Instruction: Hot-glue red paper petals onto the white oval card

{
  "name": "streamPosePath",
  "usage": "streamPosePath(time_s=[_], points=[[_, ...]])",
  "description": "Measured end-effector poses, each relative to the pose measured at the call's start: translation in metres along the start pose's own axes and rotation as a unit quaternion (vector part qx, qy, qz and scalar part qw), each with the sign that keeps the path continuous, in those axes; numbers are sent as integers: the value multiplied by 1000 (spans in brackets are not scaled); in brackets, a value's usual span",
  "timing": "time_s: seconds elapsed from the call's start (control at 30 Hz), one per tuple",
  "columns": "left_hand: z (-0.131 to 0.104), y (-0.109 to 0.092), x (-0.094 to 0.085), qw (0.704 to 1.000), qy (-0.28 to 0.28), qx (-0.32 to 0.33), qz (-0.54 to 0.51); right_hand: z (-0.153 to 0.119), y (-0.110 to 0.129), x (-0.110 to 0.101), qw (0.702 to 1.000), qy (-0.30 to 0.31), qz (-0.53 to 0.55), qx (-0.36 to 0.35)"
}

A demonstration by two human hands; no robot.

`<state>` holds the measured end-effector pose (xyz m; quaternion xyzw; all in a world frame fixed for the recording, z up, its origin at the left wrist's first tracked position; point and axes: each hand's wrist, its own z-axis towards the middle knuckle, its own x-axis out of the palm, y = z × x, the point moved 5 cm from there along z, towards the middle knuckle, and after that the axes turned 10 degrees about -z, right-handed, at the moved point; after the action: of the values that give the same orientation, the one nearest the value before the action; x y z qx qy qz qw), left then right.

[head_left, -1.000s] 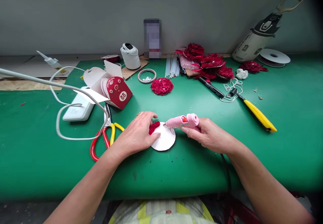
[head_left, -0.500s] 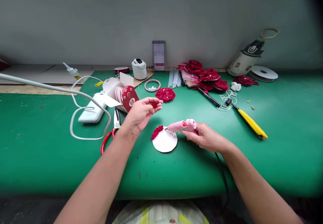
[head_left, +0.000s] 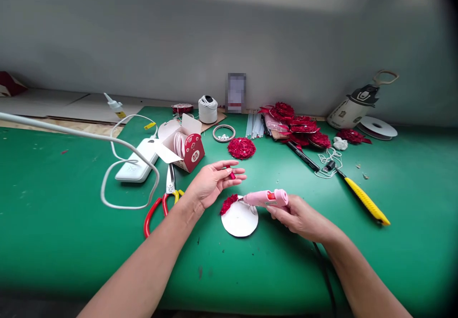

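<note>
My right hand (head_left: 299,217) grips a pink glue gun (head_left: 265,198), its nozzle at the upper edge of a white round disc (head_left: 239,222). Gathered red fabric (head_left: 228,204) covers the disc's upper left rim. Above the disc, my left hand (head_left: 216,179) has a small red piece of ribbon (head_left: 231,172) between thumb and fingers, the other fingers stretched out. Just beyond that hand lies a round red fabric flower (head_left: 242,148). The glue gun's black cord (head_left: 325,270) runs down over the front of the table.
Scissors (head_left: 170,189), a white power bank (head_left: 138,160) and an open red-and-white box (head_left: 189,148) lie left. Behind stand a thread cone (head_left: 208,110) and a phone (head_left: 235,93). Red flowers (head_left: 300,124), a black marker (head_left: 303,156) and a yellow cutter (head_left: 367,201) lie right.
The whole view has shifted, so things sit lower in the picture. My left hand has turned, fingers more spread, showing the red piece. The glue gun's tip remains at the disc's upper edge.
</note>
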<state>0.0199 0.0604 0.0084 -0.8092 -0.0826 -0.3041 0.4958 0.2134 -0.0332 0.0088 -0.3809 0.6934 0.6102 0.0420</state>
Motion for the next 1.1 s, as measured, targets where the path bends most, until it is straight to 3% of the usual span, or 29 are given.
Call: streamPosePath(time_s=[0.47, 0.63, 0.93, 1.1], points=[[-2, -1, 1, 999, -28, -1, 23, -3, 10, -2, 1000, -9, 4, -25], [-4, -3, 0, 996, -60, 30, 61, -4, 14, -2, 1000, 8, 4, -12], [-16, -16, 8, 975, -54, 92, 197, -4, 18, -4, 999, 11, 7, -29], [-21, -12, 4, 965, -74, 132, 214, -5, 18, -3, 999, 7, 0, -37]])
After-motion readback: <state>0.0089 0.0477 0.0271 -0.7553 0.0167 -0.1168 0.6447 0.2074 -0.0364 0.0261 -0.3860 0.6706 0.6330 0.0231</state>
